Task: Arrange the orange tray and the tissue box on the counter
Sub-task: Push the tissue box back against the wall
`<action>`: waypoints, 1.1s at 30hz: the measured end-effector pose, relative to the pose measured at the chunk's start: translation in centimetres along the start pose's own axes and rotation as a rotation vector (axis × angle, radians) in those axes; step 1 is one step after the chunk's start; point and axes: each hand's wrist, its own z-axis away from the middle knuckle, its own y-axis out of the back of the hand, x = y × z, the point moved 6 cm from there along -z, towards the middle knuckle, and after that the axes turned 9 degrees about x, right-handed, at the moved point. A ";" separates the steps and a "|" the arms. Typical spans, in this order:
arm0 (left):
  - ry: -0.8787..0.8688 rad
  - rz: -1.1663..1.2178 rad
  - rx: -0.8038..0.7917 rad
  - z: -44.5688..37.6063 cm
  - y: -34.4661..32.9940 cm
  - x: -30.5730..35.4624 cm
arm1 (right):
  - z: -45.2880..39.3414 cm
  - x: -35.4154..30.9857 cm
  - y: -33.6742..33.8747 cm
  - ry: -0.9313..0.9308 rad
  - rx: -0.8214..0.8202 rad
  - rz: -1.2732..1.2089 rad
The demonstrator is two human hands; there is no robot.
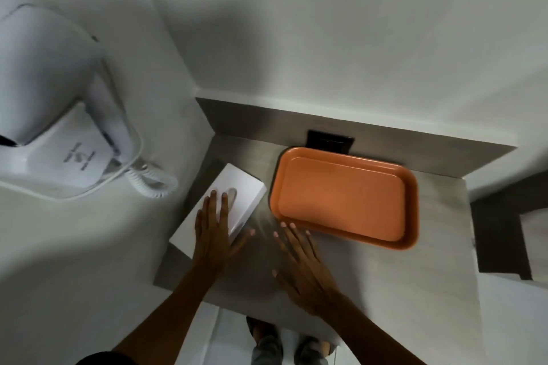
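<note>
Stuff on table (370, 290): one orange tray (344, 197) lying lengthwise left-right, one tissue box (219, 207) angled diagonally; left hand (215, 234) flat on box, right hand (302, 267) spread loose, fingertips at the tray's rim.

This looks like a hotel or guest bathroom nook. A white wall-mounted hair dryer (44, 92) with a coiled cord (154, 184) hangs on a plain white wall beside a small grey tabletop (385, 275), which carries a white tissue box (237, 187) and an orange amenity tray (344, 195).
</note>
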 end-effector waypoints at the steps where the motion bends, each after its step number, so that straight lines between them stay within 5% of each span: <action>1: 0.029 -0.019 -0.019 -0.1 0.4 -1.4 | -0.7 -0.8 -0.7 0.018 -0.006 -0.017; 8: 0.170 -0.076 -0.090 1.3 0.1 -6.6 | -3.7 -2.6 -6.4 0.039 -0.081 -0.009; 21: 0.394 0.042 0.160 -4.3 0.7 -3.4 | -4.5 -1.9 -10.0 0.026 -0.014 0.097; 33: 0.397 -0.025 0.175 -9.5 -0.3 -2.3 | -4.5 -2.0 -9.6 0.005 0.012 0.068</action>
